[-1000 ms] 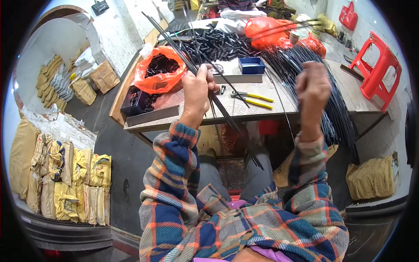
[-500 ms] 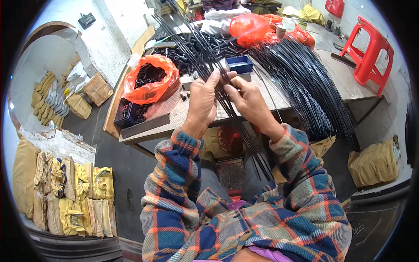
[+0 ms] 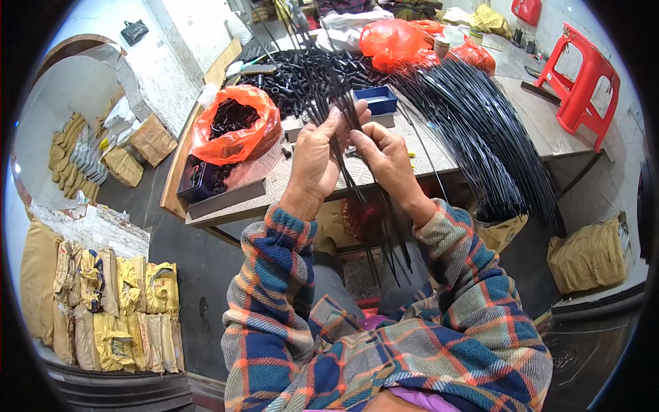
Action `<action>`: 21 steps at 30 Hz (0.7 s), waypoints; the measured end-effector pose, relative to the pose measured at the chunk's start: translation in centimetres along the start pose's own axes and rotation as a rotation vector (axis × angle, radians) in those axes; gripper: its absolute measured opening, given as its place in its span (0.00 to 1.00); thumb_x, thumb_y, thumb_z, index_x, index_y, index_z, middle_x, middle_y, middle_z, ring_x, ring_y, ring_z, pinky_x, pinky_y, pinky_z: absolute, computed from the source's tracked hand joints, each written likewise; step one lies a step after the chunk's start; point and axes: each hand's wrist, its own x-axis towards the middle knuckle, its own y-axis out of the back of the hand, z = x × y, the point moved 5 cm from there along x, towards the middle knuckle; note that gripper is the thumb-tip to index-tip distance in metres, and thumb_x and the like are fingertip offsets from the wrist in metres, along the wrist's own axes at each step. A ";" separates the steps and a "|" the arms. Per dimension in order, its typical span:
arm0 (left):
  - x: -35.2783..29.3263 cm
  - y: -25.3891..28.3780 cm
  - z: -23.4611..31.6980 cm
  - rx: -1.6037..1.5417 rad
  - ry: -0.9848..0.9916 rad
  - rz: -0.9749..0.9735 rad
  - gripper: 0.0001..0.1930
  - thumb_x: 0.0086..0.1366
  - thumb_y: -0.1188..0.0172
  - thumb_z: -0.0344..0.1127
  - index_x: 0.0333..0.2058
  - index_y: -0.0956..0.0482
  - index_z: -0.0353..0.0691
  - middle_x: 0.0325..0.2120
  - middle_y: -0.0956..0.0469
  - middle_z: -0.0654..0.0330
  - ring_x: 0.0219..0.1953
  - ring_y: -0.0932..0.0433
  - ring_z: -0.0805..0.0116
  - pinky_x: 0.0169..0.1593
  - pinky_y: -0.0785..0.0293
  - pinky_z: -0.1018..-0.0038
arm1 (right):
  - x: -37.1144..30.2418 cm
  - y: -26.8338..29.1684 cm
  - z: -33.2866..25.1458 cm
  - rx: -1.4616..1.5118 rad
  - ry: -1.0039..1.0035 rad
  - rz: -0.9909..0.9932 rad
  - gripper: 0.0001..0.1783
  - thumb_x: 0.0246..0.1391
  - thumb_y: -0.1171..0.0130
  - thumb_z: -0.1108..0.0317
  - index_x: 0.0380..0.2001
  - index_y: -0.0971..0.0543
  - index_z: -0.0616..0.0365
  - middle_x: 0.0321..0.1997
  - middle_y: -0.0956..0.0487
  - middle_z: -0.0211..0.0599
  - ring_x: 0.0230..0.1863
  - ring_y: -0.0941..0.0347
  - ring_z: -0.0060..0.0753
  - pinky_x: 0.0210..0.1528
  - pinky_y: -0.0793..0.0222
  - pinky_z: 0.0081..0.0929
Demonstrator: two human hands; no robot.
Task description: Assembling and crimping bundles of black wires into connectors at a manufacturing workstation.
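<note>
Thin black rods pass through both my hands above the front edge of the table, their far ends blurred by motion. My left hand is closed around one part of them, thumb on top. Close beside it, my right hand pinches another part between thumb and fingers. The lower ends hang down over my lap. A large bundle of similar black rods lies to the right, drooping over the table edge. Beyond my hands are a heap of black tubular parts and a small blue tray.
An orange-red plastic bag of black parts stands at the left of the table. Knotted red bags lie at the back. A red stool is at the right. Wrapped packages are stacked at lower left. Part of another person shows across the table.
The single bundle of rods has spread into two portions, one in each hand. The lower ends have shifted slightly left and fanned apart. My hands have barely moved.
</note>
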 end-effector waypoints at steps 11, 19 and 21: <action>0.1 -0.2 -0.6 -0.041 -0.038 0.017 0.18 0.67 0.60 0.37 0.48 0.36 0.27 0.47 0.31 0.45 0.52 0.32 0.54 0.55 0.35 0.64 | -0.7 -0.2 -0.2 -0.103 -0.007 -0.042 0.09 0.55 0.47 0.68 0.32 0.24 0.64 0.26 0.27 0.23 0.27 0.36 0.11 0.29 0.41 0.11; 0.1 -0.1 -1.1 0.047 -0.049 -0.012 0.21 0.68 0.64 0.43 0.49 0.34 0.32 0.48 0.31 0.48 0.53 0.33 0.57 0.56 0.37 0.66 | 0.0 -0.1 -0.1 0.034 -0.014 -0.043 0.08 0.54 0.46 0.70 0.32 0.25 0.65 0.28 0.26 0.25 0.29 0.34 0.13 0.32 0.38 0.13; 0.1 -0.2 -1.2 0.015 -0.048 -0.023 0.21 0.68 0.64 0.44 0.51 0.36 0.34 0.48 0.31 0.49 0.53 0.33 0.57 0.56 0.37 0.65 | 0.1 -0.1 0.2 0.010 -0.024 -0.088 0.09 0.54 0.47 0.69 0.33 0.25 0.65 0.29 0.27 0.25 0.30 0.35 0.13 0.32 0.38 0.14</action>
